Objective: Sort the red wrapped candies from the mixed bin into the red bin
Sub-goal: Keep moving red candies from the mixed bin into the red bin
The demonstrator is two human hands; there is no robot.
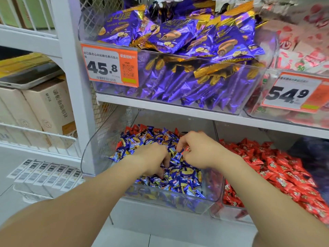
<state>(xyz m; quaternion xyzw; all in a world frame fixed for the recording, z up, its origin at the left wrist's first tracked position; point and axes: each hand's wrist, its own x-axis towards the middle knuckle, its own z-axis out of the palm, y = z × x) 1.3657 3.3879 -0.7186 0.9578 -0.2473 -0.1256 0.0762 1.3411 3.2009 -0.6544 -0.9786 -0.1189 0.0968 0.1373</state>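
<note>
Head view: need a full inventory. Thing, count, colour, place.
mixed bin: one, clear, lower shelf centre
blue candies: many, blue and yellow, filling the mixed bin
red wrapped candies: a few, red, back of the mixed bin
red bin: one, clear, right of the mixed bin
sorted red pile: many, red, in the red bin
purple packs: many, purple and gold, upper shelf bin
red-white packs: many, upper shelf right
price tags: two, orange and white, upper bin fronts
cardboard boxes: at least two, beige, left rack
left hand: fingers down among the blue candies
right hand: over the mixed bin, seems to pinch one red candy
</note>
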